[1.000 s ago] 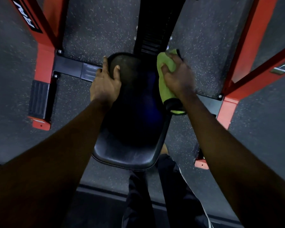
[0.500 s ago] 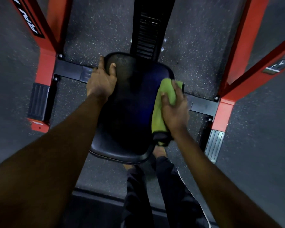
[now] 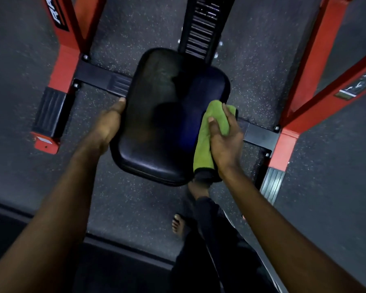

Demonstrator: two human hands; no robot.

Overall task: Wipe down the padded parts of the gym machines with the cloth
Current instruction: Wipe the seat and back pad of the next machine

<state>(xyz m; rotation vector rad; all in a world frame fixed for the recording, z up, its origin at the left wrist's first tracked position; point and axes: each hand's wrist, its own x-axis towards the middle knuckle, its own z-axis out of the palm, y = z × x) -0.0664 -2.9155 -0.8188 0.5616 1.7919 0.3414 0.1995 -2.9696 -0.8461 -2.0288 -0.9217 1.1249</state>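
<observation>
Green cloth (image 3: 207, 134) is seen, in the head view, folded long and narrow and laid along the right edge of the black padded seat (image 3: 165, 123), towards its near right corner. Its dark hem hangs just past the near edge of the pad. The cloth is gripped by the right hand (image 3: 226, 144): the thumb is pressed on the cloth's inner side and the fingers (image 3: 228, 115) are curled over its far end, so that the cloth is pinched between them and held against the pad.

The left edge of the seat is held by the left hand (image 3: 108, 125). The thumb is laid against the pad's rim, and the other fingers are hidden below the edge, apparently wrapped under it.

The seat is carried on a ribbed black column (image 3: 201, 28) at its far edge. A black crossbar (image 3: 101, 79) is passed beneath the pad and is bolted on both sides to the red frame (image 3: 63, 68). A ridged black foot plate (image 3: 51, 111) is fixed at the frame's left foot. Dark speckled floor (image 3: 135, 197) is seen all around. A bare foot (image 3: 178, 225) and dark trousers (image 3: 220, 261) are shown below the seat's near edge.
</observation>
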